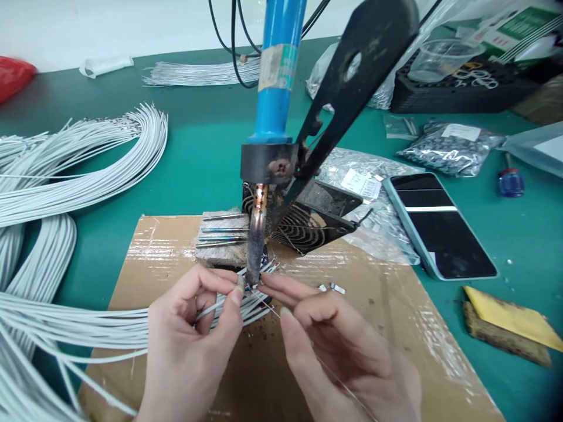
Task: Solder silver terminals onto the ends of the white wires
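Here, below frame centre, the soldering-iron tip (255,249) points down between the left hand (193,334), pinching a white cable (211,309) aimed rightward, and the right hand (338,334), pinching slanting solder wire (270,308).

- Looks forward and down from the person's head, over a flat green tabletop (206,146).
- Sits near, catching bare left hand (189,334) and bare right hand (347,346) large at lower centre.
- Reaches back to a white wall (123,29), upper left.

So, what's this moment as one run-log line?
Left hand: pinching white cable | right hand: at thin wire | soldering iron: tip down between hands | cardboard: under hands
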`<control>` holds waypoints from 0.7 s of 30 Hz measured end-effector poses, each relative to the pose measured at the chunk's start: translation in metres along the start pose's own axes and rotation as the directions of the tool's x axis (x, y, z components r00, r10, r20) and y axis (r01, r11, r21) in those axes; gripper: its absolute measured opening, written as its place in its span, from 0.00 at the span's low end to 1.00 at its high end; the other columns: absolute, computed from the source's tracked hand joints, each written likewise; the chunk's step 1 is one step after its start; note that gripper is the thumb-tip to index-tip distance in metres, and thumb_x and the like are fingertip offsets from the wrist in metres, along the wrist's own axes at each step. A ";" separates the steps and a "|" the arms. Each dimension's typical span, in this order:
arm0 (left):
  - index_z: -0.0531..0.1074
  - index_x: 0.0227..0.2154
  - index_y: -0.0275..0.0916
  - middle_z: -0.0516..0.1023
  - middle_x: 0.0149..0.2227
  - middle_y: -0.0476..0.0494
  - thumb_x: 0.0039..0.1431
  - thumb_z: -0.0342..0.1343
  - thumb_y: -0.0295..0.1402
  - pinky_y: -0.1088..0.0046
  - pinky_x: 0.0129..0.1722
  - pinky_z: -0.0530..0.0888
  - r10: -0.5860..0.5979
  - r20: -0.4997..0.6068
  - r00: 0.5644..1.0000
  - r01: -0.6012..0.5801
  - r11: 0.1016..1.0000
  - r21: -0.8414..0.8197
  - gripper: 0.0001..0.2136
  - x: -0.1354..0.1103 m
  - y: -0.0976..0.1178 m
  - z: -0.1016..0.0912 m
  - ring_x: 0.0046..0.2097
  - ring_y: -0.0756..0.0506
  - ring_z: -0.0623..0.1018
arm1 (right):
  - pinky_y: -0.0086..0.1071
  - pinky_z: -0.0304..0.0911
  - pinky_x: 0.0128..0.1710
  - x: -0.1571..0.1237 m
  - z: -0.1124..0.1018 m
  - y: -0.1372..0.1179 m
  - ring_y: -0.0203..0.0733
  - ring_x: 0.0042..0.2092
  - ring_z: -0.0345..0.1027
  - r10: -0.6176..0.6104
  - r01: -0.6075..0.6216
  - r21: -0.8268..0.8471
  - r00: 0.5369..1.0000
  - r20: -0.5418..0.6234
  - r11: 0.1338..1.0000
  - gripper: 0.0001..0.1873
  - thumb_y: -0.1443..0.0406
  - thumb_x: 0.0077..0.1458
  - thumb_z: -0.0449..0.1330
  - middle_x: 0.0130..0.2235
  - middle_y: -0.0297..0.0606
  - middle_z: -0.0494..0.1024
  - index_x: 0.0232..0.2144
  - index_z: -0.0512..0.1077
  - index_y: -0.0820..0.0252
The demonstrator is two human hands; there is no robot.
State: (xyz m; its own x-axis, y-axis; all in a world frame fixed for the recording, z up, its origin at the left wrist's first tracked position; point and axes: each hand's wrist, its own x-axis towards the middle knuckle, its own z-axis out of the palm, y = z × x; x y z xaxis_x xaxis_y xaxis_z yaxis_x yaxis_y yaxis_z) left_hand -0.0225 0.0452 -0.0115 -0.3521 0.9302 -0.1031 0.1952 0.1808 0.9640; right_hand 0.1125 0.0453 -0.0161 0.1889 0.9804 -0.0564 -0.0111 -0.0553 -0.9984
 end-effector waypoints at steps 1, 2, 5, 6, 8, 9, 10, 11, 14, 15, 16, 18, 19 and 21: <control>0.77 0.26 0.41 0.84 0.34 0.49 0.58 0.64 0.27 0.83 0.18 0.65 0.001 -0.001 1.000 -0.001 1.000 0.005 0.07 0.000 0.000 0.000 0.21 0.55 0.71 | 0.29 0.77 0.47 0.000 0.000 0.000 0.45 0.44 0.85 0.001 -0.001 0.001 1.000 -0.001 1.000 0.12 0.67 0.58 0.64 0.45 0.37 0.88 0.24 0.70 0.52; 0.77 0.26 0.41 0.84 0.34 0.49 0.59 0.63 0.27 0.82 0.17 0.64 0.000 -0.002 1.000 0.000 1.000 0.012 0.07 0.000 0.000 0.000 0.21 0.55 0.71 | 0.28 0.77 0.47 0.000 0.000 0.000 0.44 0.44 0.85 0.000 0.000 0.001 1.000 -0.002 1.000 0.12 0.67 0.58 0.64 0.45 0.36 0.88 0.24 0.70 0.52; 0.77 0.26 0.42 0.84 0.34 0.49 0.58 0.63 0.27 0.82 0.17 0.62 0.007 -0.002 1.000 -0.007 1.000 0.021 0.07 0.000 0.001 0.000 0.22 0.54 0.71 | 0.26 0.75 0.48 -0.001 0.001 0.000 0.41 0.44 0.85 -0.007 0.007 0.014 1.000 -0.005 1.000 0.12 0.67 0.59 0.64 0.45 0.33 0.88 0.24 0.69 0.52; 0.77 0.26 0.42 0.84 0.34 0.49 0.58 0.63 0.27 0.82 0.17 0.62 0.009 -0.004 1.000 -0.009 1.000 0.019 0.07 0.000 0.001 0.000 0.22 0.55 0.71 | 0.26 0.75 0.48 -0.001 0.001 0.000 0.42 0.44 0.85 -0.008 0.008 0.018 1.000 -0.003 1.000 0.12 0.67 0.59 0.64 0.45 0.33 0.88 0.25 0.70 0.52; 0.77 0.26 0.41 0.84 0.34 0.49 0.58 0.64 0.26 0.82 0.18 0.64 0.015 -0.010 1.000 -0.015 1.000 0.012 0.06 0.000 0.001 0.000 0.21 0.55 0.71 | 0.28 0.76 0.48 -0.001 0.001 0.001 0.44 0.45 0.85 -0.008 0.008 0.014 1.000 0.000 1.000 0.11 0.67 0.59 0.64 0.46 0.34 0.88 0.25 0.70 0.52; 0.77 0.26 0.41 0.84 0.34 0.49 0.58 0.64 0.26 0.82 0.18 0.65 0.018 -0.010 1.000 -0.017 1.000 0.007 0.06 0.001 0.001 0.000 0.21 0.55 0.72 | 0.29 0.76 0.48 -0.001 0.001 0.002 0.45 0.46 0.85 -0.008 0.008 0.006 1.000 0.000 1.000 0.11 0.67 0.59 0.64 0.46 0.34 0.88 0.25 0.71 0.52; 0.77 0.26 0.41 0.84 0.34 0.49 0.58 0.64 0.26 0.82 0.19 0.67 0.018 -0.006 1.000 -0.018 1.000 0.003 0.06 0.001 0.001 0.000 0.22 0.55 0.73 | 0.29 0.76 0.48 -0.001 0.001 0.002 0.46 0.46 0.84 -0.008 0.008 0.000 1.000 0.001 1.000 0.12 0.67 0.59 0.64 0.46 0.35 0.88 0.24 0.71 0.52; 0.77 0.26 0.41 0.84 0.34 0.49 0.58 0.64 0.26 0.83 0.19 0.68 0.020 -0.004 1.000 -0.020 1.000 -0.002 0.06 0.001 0.000 0.000 0.23 0.54 0.74 | 0.29 0.77 0.48 -0.001 0.001 0.002 0.46 0.47 0.84 -0.008 0.008 -0.003 1.000 0.003 1.000 0.12 0.67 0.59 0.64 0.46 0.34 0.88 0.24 0.71 0.52; 0.77 0.26 0.41 0.85 0.34 0.49 0.58 0.64 0.25 0.83 0.21 0.71 0.023 0.012 1.000 -0.023 1.000 -0.009 0.07 0.001 0.000 0.000 0.25 0.53 0.77 | 0.28 0.76 0.48 0.000 0.000 0.002 0.44 0.46 0.84 -0.012 0.012 0.003 1.000 0.007 1.000 0.12 0.68 0.59 0.64 0.46 0.32 0.88 0.24 0.71 0.51; 0.77 0.26 0.41 0.85 0.34 0.49 0.58 0.64 0.25 0.83 0.22 0.71 0.022 0.014 1.000 -0.022 1.000 -0.008 0.07 0.001 0.001 0.000 0.25 0.53 0.77 | 0.28 0.76 0.48 0.000 0.000 0.002 0.44 0.46 0.85 -0.012 0.012 -0.001 1.000 0.008 1.000 0.11 0.68 0.58 0.64 0.46 0.32 0.88 0.24 0.71 0.51; 0.77 0.26 0.41 0.85 0.34 0.49 0.58 0.64 0.25 0.83 0.21 0.70 0.022 0.014 1.000 -0.022 1.000 -0.006 0.07 0.000 0.001 0.000 0.24 0.53 0.77 | 0.28 0.76 0.48 0.000 0.000 0.001 0.43 0.46 0.85 -0.012 0.012 -0.007 1.000 0.007 1.000 0.11 0.67 0.58 0.64 0.46 0.33 0.88 0.24 0.71 0.51; 0.77 0.26 0.41 0.85 0.34 0.49 0.58 0.63 0.25 0.83 0.20 0.69 0.019 0.009 1.000 -0.019 1.000 -0.001 0.07 0.000 0.002 0.000 0.24 0.54 0.76 | 0.29 0.77 0.48 0.000 0.000 0.000 0.44 0.46 0.85 -0.010 0.010 -0.020 1.000 0.003 1.000 0.12 0.67 0.59 0.65 0.46 0.36 0.88 0.24 0.71 0.52; 0.77 0.26 0.41 0.85 0.34 0.49 0.58 0.63 0.25 0.83 0.20 0.69 0.018 0.003 1.000 -0.018 1.000 0.001 0.07 0.000 0.002 0.000 0.23 0.54 0.75 | 0.29 0.77 0.48 0.000 0.000 -0.001 0.45 0.46 0.85 -0.012 0.012 -0.023 1.000 0.000 1.000 0.12 0.67 0.59 0.64 0.46 0.37 0.88 0.24 0.71 0.53; 0.77 0.26 0.41 0.85 0.34 0.49 0.58 0.63 0.25 0.82 0.19 0.67 0.014 0.001 1.000 -0.014 1.000 0.008 0.07 0.001 0.002 0.000 0.22 0.55 0.73 | 0.30 0.77 0.48 0.000 0.001 -0.001 0.45 0.46 0.84 -0.021 0.020 -0.023 1.000 -0.007 1.000 0.12 0.68 0.59 0.64 0.45 0.38 0.88 0.23 0.71 0.53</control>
State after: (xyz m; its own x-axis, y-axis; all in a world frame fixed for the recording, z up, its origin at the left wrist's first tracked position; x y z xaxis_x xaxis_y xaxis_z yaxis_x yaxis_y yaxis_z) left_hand -0.0219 0.0463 -0.0096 -0.3481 0.9331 -0.0904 0.2069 0.1705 0.9634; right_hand 0.1115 0.0450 -0.0149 0.1962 0.9799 -0.0358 0.0153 -0.0396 -0.9991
